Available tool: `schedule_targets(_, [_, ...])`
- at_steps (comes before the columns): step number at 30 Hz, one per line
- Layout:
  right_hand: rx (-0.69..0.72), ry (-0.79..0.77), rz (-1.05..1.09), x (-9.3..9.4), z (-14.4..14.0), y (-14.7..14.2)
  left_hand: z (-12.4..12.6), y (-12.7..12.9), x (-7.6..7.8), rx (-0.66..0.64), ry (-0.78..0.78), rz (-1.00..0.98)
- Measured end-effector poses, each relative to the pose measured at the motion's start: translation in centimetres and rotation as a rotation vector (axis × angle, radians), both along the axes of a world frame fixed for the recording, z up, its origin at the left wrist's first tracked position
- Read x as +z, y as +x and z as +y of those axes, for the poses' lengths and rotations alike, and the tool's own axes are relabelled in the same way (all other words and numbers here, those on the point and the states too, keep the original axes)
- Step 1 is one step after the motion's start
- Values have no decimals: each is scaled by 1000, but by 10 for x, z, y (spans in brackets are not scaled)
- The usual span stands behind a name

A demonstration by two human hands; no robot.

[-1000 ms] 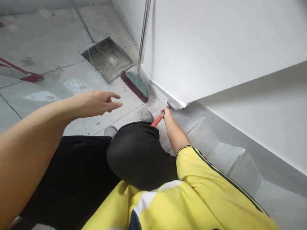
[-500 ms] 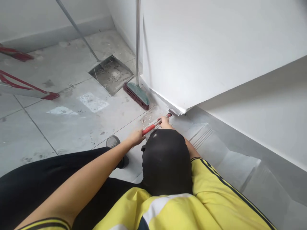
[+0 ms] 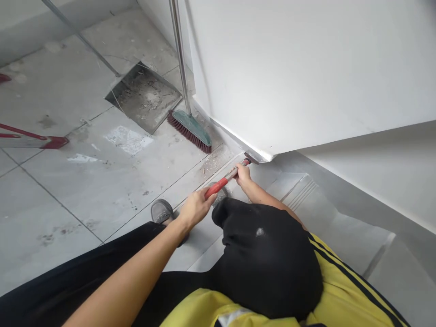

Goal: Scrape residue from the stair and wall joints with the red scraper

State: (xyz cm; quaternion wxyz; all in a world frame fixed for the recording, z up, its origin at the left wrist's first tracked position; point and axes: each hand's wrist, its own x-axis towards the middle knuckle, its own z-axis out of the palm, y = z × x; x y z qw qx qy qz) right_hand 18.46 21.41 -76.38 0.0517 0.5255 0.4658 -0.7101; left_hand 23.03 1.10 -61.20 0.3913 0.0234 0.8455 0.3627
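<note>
**Scraper held two-handed at the foot of a white wall**

Head view. Scraper (image 3: 227, 176), a slim tool with a red grip and a bare metal shank, lies low over the grey tiled floor (image 3: 85, 190), with its blade end tucked under the bottom corner of the white wall (image 3: 272, 68). Its long axis runs diagonally, from lower left at the grip to upper right at the blade, and the working end points up and right, away from the person. The left hand (image 3: 195, 208) has its fingers curled shut around the red grip's near end; the right hand (image 3: 242, 173) is wrapped closed about the shank just behind the blade. Half a second ago both hands already gripped the tool the same way; since then the raised knee in black cloth (image 3: 269, 254) has shifted rightward and lower in the picture, which uncovers the right forearm, and the view has swung so that the wall corner sits slightly further right. One second ago the left hand was still open in the air, clear of the tool. Pale crumbs of debris (image 3: 213, 162) speckle the tile joint just beside the blade. Further off, a broom (image 3: 189, 127) with a green head, reddish bristles and a metal pole stands against the wall, beside a flat metal dustpan (image 3: 145, 96) dusted with grit. A grey shoe (image 3: 162, 210) rests on the tile near the left hand.
</note>
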Motion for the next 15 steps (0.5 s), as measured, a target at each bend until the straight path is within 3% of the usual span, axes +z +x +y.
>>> schedule_targets(3, [11, 18, -77, -1, 1, 6, 3, 15, -20, -10, 47, 70])
schedule_targets(9, [204, 85, -54, -8, -3, 20, -11, 45, -53, -20, 43, 62])
schedule_targets(12, [194, 126, -100, -10, -4, 18, -12, 49, -56, -27, 20, 65])
schedule_targets(15, [169, 81, -39, -7, -2, 14, -9, 44, -45, -33, 32, 99])
